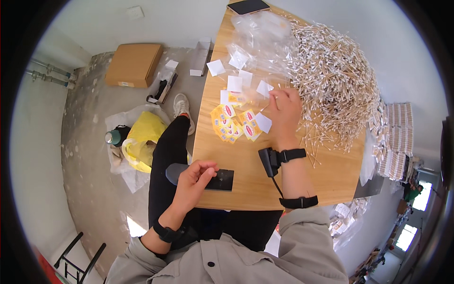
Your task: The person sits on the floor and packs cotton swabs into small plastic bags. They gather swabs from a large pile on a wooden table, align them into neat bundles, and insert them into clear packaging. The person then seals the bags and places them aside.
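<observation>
My right hand [286,108] is over the table between the small cards and the heap of cotton swabs [331,80]. Its thumb and fingertips are pinched together; a thin pale stick shows beneath them, but what they grip is unclear. White square cards [235,84] lie left of it. Nearer to me is a loose pile of yellow and white printed cards [228,124]. My left hand [193,183] hovers at the table's near left edge, fingers curled toward the thumb. Beside it are a flat black object [221,180] and a rounded translucent grey piece [175,173].
Clear plastic bags [265,38] and a phone [248,6] lie at the table's far end. On the floor at left are a cardboard box [133,65], a yellow plastic bag [144,137] and a bottle [113,137]. Stacked packs [399,128] stand right of the table.
</observation>
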`<state>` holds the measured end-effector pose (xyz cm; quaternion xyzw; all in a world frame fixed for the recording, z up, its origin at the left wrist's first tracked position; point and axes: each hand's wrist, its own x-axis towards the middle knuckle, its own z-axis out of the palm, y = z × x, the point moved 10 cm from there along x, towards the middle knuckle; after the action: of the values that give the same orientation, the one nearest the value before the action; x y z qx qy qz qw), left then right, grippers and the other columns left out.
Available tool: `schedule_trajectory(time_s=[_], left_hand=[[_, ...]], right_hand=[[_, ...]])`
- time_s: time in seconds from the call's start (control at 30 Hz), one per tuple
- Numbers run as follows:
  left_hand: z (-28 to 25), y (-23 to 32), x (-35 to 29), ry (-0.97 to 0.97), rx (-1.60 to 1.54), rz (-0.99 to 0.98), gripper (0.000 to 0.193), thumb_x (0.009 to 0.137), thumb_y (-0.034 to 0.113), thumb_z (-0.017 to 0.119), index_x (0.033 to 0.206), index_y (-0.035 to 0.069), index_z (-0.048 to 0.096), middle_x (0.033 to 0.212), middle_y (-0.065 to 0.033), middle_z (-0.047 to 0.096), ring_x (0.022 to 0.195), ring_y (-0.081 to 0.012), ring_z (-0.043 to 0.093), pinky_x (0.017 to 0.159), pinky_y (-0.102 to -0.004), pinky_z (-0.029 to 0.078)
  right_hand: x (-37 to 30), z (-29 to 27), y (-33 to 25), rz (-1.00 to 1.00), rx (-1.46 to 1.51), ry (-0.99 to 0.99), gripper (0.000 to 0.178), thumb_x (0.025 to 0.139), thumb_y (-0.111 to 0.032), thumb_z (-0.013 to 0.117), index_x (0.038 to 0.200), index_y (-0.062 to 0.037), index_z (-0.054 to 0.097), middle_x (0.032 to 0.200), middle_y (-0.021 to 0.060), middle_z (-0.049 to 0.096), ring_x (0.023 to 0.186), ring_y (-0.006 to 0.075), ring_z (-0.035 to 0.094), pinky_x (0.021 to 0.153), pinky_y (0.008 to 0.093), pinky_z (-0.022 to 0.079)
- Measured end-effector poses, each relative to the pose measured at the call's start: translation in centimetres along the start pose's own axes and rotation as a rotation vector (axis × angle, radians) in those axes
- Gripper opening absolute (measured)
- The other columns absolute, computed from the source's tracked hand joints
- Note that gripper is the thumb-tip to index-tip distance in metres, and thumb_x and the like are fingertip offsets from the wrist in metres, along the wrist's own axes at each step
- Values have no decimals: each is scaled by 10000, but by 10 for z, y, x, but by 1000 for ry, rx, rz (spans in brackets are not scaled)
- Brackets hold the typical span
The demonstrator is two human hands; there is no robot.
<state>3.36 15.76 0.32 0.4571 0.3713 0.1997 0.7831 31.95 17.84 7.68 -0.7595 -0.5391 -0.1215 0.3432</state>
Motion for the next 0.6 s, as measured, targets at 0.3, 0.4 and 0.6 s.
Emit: schedule_trajectory(time_s=[0.3, 0.4, 0.6], left_hand=[[19, -1, -2, -40, 8, 1, 247, 988, 145, 577, 1182, -6, 605, 1040, -56, 670, 929, -86, 600, 855, -239, 483], [16, 1, -7, -28, 30, 5, 235, 987, 138, 578, 1173, -1, 611, 1031, -47, 669, 928, -83, 600, 845, -239, 484], [11, 5, -4, -36, 55, 25, 284, 991, 115, 560, 1243, -15, 558, 1095, -76, 640, 995, -132, 592, 917, -274, 472]], right_hand=[[1, 43, 41, 518, -69, -254, 379, 779, -253, 751, 1082, -64, 623, 897, 68, 671, 818, 243, 659, 720, 384, 512], [-5, 50, 56, 606, -27, -282, 402, 757, -253, 767, 1083, -68, 623, 858, 67, 699, 812, 236, 677, 720, 381, 518], [-14, 13, 41, 617, 280, -163, 352, 784, -179, 764, 1082, -37, 643, 804, 33, 689, 756, 149, 651, 697, 311, 502]])
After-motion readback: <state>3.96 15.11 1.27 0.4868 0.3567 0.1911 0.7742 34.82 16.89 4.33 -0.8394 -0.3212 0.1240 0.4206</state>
